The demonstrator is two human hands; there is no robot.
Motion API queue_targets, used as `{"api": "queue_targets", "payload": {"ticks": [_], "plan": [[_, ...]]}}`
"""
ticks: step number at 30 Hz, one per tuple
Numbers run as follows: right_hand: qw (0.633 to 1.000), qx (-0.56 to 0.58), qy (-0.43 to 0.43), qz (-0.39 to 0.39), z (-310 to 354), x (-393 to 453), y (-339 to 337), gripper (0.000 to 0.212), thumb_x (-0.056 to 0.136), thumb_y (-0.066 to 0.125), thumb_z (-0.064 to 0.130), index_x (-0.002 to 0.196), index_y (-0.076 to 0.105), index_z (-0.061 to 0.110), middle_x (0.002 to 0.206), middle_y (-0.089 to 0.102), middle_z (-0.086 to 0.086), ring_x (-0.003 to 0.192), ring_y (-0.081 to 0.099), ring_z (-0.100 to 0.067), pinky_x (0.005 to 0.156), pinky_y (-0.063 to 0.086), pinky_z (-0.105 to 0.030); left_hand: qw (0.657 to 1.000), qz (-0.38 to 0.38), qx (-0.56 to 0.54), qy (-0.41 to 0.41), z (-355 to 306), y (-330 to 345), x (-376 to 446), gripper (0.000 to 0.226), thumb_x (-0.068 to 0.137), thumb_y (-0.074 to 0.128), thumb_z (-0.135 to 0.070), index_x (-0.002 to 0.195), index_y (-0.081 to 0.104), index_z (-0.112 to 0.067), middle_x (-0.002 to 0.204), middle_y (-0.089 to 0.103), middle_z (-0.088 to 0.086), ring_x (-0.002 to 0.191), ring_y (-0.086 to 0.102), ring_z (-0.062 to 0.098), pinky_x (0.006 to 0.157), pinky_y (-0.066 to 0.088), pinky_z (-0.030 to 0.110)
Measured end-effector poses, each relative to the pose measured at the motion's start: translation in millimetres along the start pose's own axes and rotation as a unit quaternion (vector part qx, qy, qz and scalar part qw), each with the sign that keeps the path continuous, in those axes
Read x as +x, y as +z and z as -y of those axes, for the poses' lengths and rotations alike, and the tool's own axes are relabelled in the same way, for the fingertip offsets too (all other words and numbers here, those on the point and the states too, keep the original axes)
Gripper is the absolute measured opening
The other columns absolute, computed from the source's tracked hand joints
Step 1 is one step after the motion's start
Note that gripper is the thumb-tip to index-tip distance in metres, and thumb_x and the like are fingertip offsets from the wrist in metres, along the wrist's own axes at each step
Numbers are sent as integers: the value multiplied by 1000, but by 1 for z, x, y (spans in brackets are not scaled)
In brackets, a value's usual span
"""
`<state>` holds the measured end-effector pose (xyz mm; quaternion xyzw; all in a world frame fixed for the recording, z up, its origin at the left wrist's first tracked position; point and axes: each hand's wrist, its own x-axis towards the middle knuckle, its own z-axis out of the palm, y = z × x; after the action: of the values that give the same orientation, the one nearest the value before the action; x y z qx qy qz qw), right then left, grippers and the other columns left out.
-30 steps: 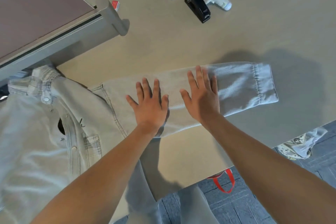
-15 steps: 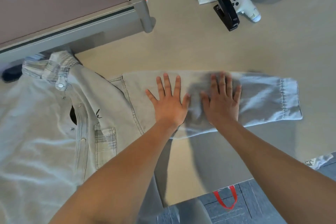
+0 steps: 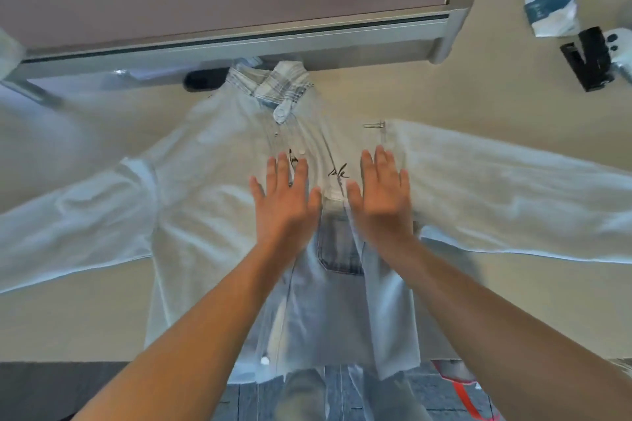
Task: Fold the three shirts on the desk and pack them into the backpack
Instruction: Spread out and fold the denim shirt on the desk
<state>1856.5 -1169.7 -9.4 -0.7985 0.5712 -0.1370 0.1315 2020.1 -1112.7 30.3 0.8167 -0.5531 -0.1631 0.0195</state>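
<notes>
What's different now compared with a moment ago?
Both hands left the shirt's right sleeve and moved to its chest: left hand and right hand lie flat there. Nothing was gripped. The shirt remains spread, unfolded, on the desk.
</notes>
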Motion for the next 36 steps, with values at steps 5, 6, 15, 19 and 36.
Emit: {"api": "queue_targets", "payload": {"ticks": [5,6,15,19,36], "plan": [[997,-35,-2,66,56,2,42,70,102,40,45,160,37,6,169,29,-18,157,26,-34,125,22,-60,998,11,43,-38,83,23,-14,71,99,32,-57,162,27,-27,171,20,14,158,15,34,116,22,74],[995,-60,2,86,59,1,50,73,103,32,49,162,31,6,171,24,-16,159,22,-32,125,22,-60,998,29,45,-40,96,30,-14,71,100,31,-58,163,19,-30,173,13,12,159,10,34,116,20,75],[997,6,-28,66,95,41,41,65,107,29,48,163,32,14,172,21,-13,160,15,-29,127,18,-54,999,7,38,34,132,29,13,69,100,13,-56,165,12,-33,174,5,7,160,0,31,120,4,74],[993,6,-101,58,126,94,44,58,107,31,46,152,53,17,169,27,-18,159,18,-36,128,18,-57,997,-20,45,56,140,19,64,72,98,7,-51,164,19,-29,174,10,9,160,5,31,120,10,71],[989,-119,-58,65,121,195,87,58,101,43,42,147,49,7,150,50,-17,137,44,-37,108,39,-46,982,-109,68,140,126,16,225,62,107,21,-48,164,25,-24,173,15,9,160,11,32,121,11,70]]}}
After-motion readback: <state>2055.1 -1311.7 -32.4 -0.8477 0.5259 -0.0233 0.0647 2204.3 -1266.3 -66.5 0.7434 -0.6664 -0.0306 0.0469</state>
